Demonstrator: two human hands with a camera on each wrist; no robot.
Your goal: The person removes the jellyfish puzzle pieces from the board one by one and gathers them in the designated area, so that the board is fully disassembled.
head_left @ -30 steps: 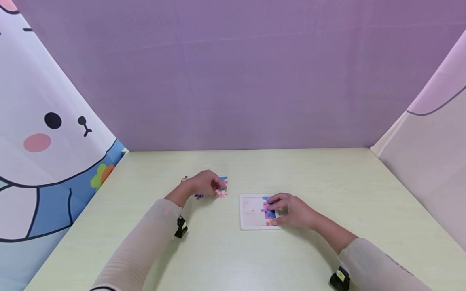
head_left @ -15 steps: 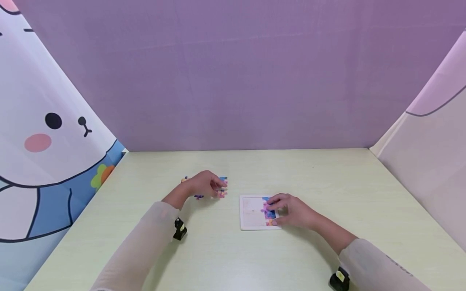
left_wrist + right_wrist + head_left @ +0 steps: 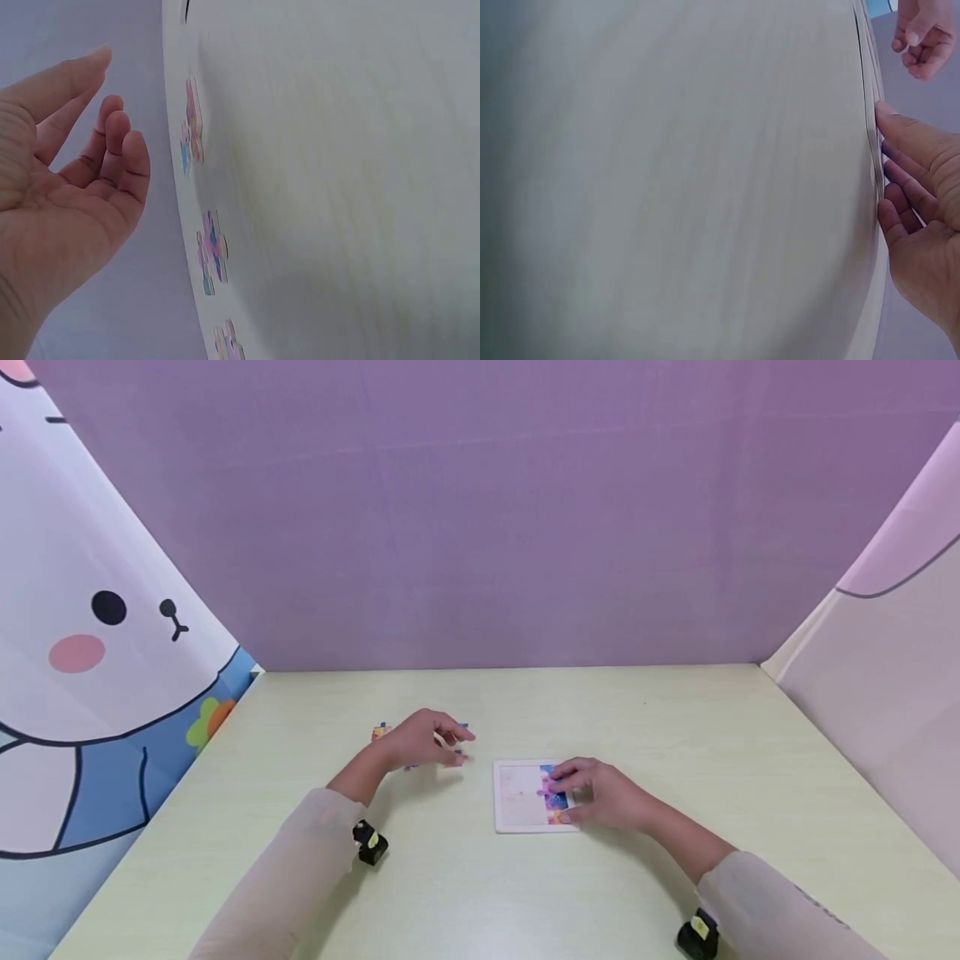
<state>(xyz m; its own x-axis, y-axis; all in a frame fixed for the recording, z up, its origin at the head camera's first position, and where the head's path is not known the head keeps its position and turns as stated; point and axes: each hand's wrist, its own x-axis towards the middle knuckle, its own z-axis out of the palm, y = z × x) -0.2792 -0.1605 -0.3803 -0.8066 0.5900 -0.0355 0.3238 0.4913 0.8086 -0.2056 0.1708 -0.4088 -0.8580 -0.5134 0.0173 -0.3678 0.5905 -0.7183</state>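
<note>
A jigsaw puzzle tray (image 3: 517, 810) with a white rim lies flat on the table. Its right side holds a column of colourful jigsaw pieces (image 3: 556, 803). Fingertips of my right hand (image 3: 606, 795) rest on that column, with the thumb near the tray's right edge. To the left, my left hand (image 3: 420, 741) hovers over loose jigsaw pieces (image 3: 381, 732), partly hiding them. In the left wrist view, that hand's fingers are loosely bent with no piece visible between them. Several jigsaw pieces (image 3: 213, 246) lie on the table beyond it, apart from the hand.
The pale wooden table (image 3: 465, 893) runs back to a purple cloth wall (image 3: 495, 527). A cartoon-printed cloth (image 3: 112, 710) hangs at the left, and another light cloth (image 3: 892, 693) at the right.
My left hand has lifted slightly off the loose pieces, and its thumb and fingers have spread apart. My right hand and the tray have stayed in place.
</note>
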